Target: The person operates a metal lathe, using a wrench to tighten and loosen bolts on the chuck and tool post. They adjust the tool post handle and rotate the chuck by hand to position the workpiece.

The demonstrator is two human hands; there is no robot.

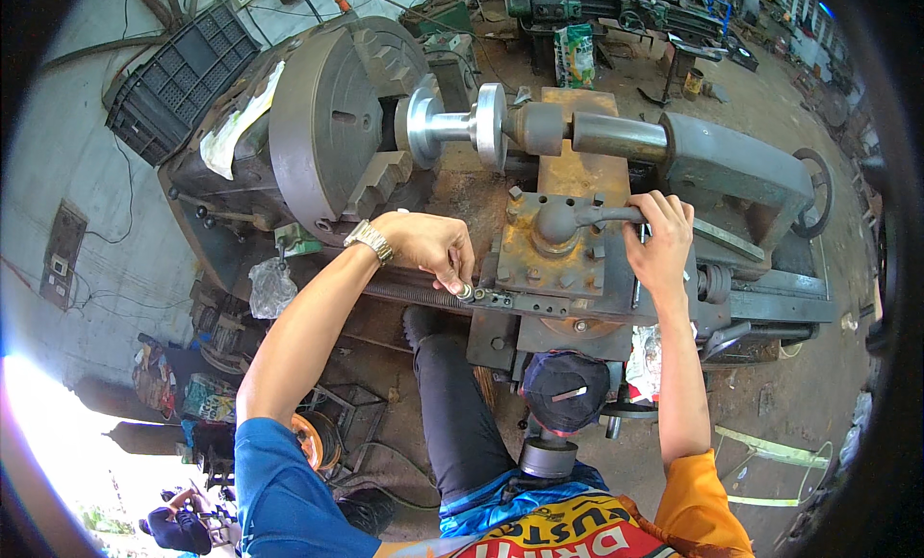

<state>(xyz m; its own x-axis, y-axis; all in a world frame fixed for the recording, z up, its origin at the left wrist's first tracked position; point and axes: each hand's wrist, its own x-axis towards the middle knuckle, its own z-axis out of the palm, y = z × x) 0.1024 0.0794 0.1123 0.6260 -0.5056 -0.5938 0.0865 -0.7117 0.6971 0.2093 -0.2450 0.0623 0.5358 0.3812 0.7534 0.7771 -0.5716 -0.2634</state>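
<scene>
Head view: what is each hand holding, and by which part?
Right hand grips the tool post lever at its handle end. Left hand pinches a small metal piece at its fingertips.

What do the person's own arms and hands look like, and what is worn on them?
Both forearms and hands are bare, without gloves. The left hand has a silver metal wristwatch at the wrist and a blue short sleeve above. The right hand shows no watch, and its short sleeve is orange.
</scene>
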